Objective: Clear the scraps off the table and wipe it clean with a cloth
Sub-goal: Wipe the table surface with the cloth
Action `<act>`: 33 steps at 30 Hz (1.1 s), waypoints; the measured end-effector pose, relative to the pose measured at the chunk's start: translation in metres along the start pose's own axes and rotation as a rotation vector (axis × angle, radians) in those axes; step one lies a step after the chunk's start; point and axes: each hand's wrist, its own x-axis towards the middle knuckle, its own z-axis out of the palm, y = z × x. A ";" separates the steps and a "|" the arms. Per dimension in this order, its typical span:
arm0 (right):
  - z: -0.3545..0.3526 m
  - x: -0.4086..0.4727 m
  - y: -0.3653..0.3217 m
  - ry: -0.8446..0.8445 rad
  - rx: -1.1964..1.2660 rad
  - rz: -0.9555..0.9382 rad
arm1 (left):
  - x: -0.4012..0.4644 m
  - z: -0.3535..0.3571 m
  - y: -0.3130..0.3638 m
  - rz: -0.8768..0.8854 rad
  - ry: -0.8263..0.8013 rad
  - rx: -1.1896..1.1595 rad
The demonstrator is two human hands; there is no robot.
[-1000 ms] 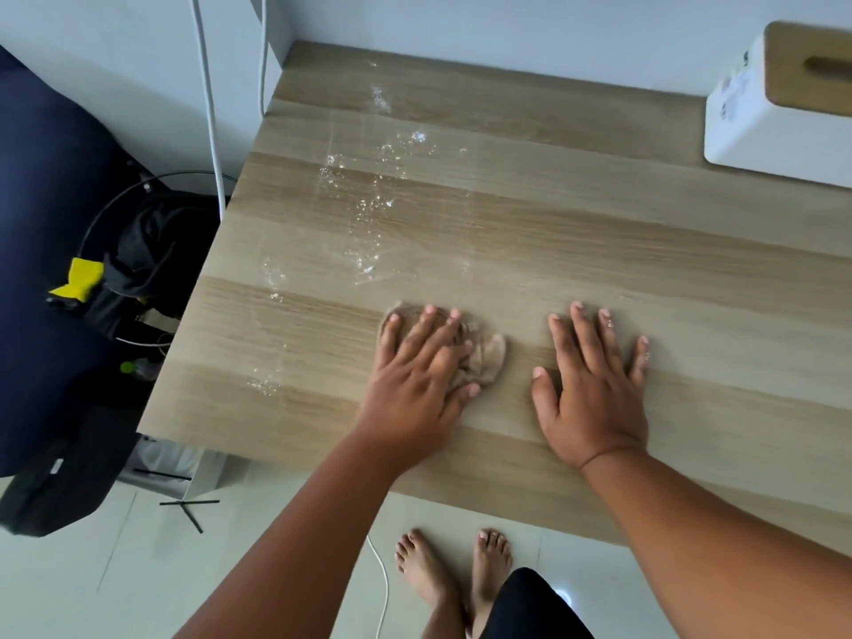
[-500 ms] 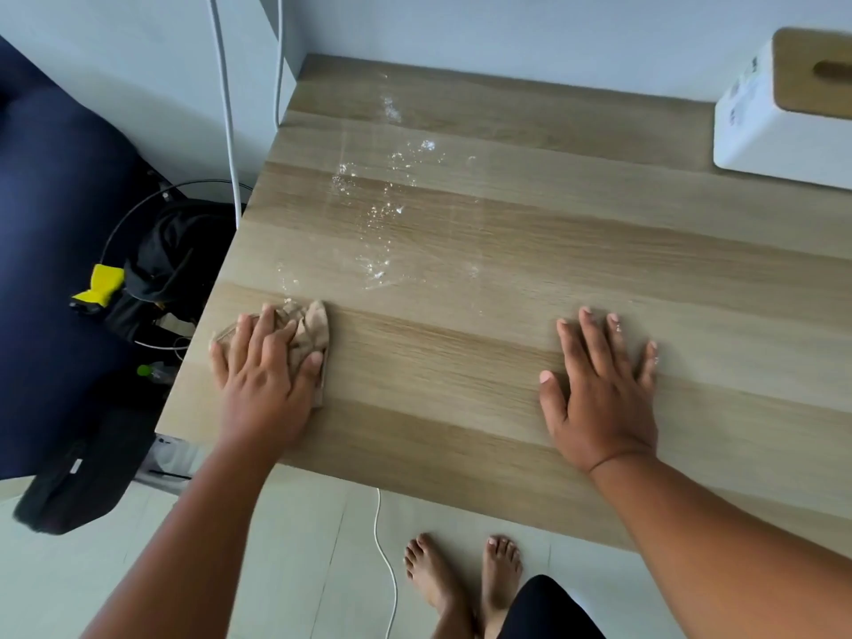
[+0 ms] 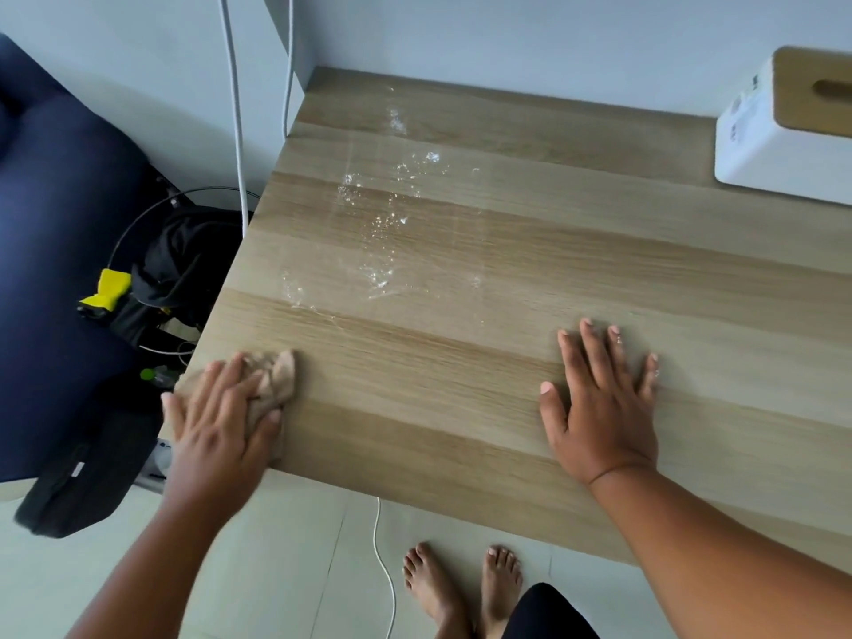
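Note:
A light wooden table (image 3: 461,371) fills the view. My left hand (image 3: 216,422) presses a crumpled beige cloth (image 3: 276,380) flat against the table's front left corner, its fingers spread and partly over the left edge. My right hand (image 3: 599,408) lies flat on the table to the right, fingers straight, holding nothing. Wet streaks and white specks (image 3: 392,214) cover the left half of the table, farther back than the cloth.
A white box with a wooden lid (image 3: 783,136) stands at the back right. Left of the table are a dark blue seat (image 3: 55,269), black bags (image 3: 180,260) and hanging white cables (image 3: 233,108). My bare feet (image 3: 461,588) stand on the tiled floor.
My left hand has swept the cloth from the middle of the front strip leftward to the table's left edge. My right hand has stayed flat in the same place.

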 end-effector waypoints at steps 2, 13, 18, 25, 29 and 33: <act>0.000 0.001 0.000 0.005 -0.001 0.000 | 0.026 -0.003 0.004 -0.166 0.027 0.006; 0.005 0.000 0.003 0.023 -0.018 -0.006 | 0.063 0.019 0.079 0.208 0.001 -0.005; 0.005 0.000 0.003 0.028 -0.011 -0.011 | 0.038 0.004 0.015 0.395 -0.050 -0.017; 0.005 0.000 0.003 0.033 -0.012 -0.013 | 0.122 -0.004 0.024 -0.020 0.061 -0.006; 0.003 -0.001 0.003 0.015 -0.012 -0.011 | 0.139 0.003 0.069 0.034 0.040 -0.055; 0.002 -0.001 0.002 0.016 -0.015 -0.009 | 0.098 0.010 0.078 0.277 -0.002 -0.075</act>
